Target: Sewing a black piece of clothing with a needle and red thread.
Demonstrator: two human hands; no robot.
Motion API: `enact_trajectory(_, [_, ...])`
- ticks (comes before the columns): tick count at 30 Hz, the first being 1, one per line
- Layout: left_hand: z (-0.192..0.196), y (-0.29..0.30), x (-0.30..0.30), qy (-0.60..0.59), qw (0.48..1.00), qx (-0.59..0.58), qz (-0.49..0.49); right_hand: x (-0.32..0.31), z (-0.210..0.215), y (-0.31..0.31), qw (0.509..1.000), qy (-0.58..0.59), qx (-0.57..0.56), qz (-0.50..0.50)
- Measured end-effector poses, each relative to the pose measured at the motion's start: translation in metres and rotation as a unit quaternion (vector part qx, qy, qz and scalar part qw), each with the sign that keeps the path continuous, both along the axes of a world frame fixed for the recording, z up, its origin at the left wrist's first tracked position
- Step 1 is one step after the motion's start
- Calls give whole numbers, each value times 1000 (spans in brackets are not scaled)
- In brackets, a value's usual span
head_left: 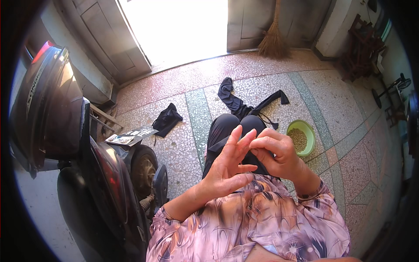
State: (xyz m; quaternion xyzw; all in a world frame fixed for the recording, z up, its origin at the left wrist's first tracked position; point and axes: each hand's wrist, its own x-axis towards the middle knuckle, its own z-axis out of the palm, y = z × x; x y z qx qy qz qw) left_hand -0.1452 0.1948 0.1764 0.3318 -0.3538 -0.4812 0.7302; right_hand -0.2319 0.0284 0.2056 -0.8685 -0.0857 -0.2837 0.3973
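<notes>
Far left: motorbike (65,144), papers (131,136) on its seat. Black cloth (167,119) on the floor (183,148). Centre: left hand (229,163) open, fingers spread upward, touching right hand (275,153), which is curled, pinching something (possibly thread; too small to tell). Long black cloth (235,102) beyond the knees. Right: green bowl (309,131) of grain (298,139).

Seated person's left hand (227,168), fingers spread, meets the curled right hand (275,153) above dark-trousered knees, with a green bowl (308,131) of grain, black cloths (238,102) on the terrazzo floor (349,144), a broom (273,41), and a scooter (109,174) nearby.
</notes>
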Motion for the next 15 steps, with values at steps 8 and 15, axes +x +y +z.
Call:
enact_trajectory(8, [0, 0, 0, -13, 1000, 5, 7, -2, -1, -2, 1000, 6, 8, -1])
enact_trajectory(15, [1, 0, 0, -19, 1000, 4, 5, -2, 0, -1, 1000, 5, 2, 1])
